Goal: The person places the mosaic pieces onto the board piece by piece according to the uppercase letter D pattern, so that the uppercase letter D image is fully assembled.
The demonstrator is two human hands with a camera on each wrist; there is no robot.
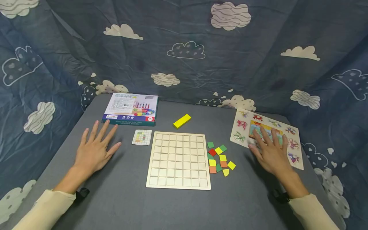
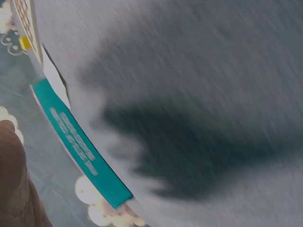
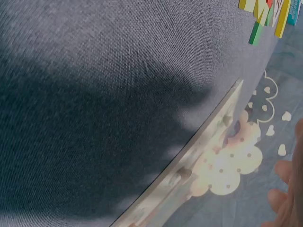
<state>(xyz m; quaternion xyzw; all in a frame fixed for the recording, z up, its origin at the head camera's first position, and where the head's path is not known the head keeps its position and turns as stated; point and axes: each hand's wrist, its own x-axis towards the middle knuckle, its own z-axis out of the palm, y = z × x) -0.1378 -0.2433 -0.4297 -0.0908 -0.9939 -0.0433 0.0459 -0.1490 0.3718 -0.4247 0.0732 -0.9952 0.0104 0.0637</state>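
Note:
My left hand is spread with straight fingers over the table's left side, nearest the box and a small pattern card. It holds nothing, and its shadow falls on the cloth. My right hand, fingers also spread, is over the picture puzzle board and covers part of it; it grips nothing. Between the hands lies a wooden grid board with bare square cells. Several small coloured tiles, green, red, yellow and orange, are scattered along its right edge.
Behind the grid board lies a yellow block. Grey cloth covers the table. A dark blue curtain with cloud prints hangs behind it and along both sides.

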